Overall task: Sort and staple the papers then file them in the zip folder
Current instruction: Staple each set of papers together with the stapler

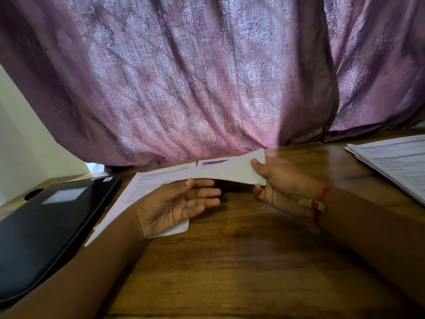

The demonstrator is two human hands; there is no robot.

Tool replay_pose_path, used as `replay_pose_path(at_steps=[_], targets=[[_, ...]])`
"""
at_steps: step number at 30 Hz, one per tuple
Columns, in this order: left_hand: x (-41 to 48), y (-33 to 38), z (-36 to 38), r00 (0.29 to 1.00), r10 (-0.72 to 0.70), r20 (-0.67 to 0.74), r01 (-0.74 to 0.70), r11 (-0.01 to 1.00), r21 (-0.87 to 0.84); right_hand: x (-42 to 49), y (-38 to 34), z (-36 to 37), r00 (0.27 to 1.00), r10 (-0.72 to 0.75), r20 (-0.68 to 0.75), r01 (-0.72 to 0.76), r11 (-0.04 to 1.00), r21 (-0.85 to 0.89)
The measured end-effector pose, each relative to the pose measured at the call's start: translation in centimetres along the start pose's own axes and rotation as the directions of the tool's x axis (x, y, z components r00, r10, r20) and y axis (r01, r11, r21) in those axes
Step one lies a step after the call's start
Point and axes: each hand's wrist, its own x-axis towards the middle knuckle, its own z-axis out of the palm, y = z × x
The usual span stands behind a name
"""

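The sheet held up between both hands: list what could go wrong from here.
1. The held sheet is pinched only at its near edge by the left hand and right hand; it sags between them and may crease.
2. It hovers over the loose papers beside the black zip folder, so sets could get mixed.
3. No stapler is visible.

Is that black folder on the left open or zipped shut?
It looks closed: the black zip folder lies flat on the wooden table with its cover down and no papers showing inside. Whether the zip is fully done up, I cannot tell.
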Motion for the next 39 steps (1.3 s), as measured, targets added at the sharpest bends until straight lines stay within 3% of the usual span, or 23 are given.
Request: replay_pose_path(at_steps=[7,14,26,39], targets=[[0.6,-1.4,2.9,0.999,0.001,-0.039,0.005,0.989,0.15,-0.3,1.1,0.8,0.995,-0.025,0.101,0.036,0.993,-0.11],[0.9,-1.9,4.1,0.979,0.047,-0.199,0.012,0.958,0.285,-0.7,1.7,1.4,0.984,-0.05,0.173,0.074,0.988,-0.138],[0.4,-1.1,4.3,0.965,0.08,-0.25,0.006,0.945,0.326,-1.8,-0.1,0.8,0.959,0.117,0.257,-0.05,0.966,-0.255],[0.2,-1.2,4.4,0.957,0.057,-0.286,0.047,0.938,0.343,-1.9,0.6,1.1,0.97,0.094,0.224,-0.029,0.961,-0.276]])
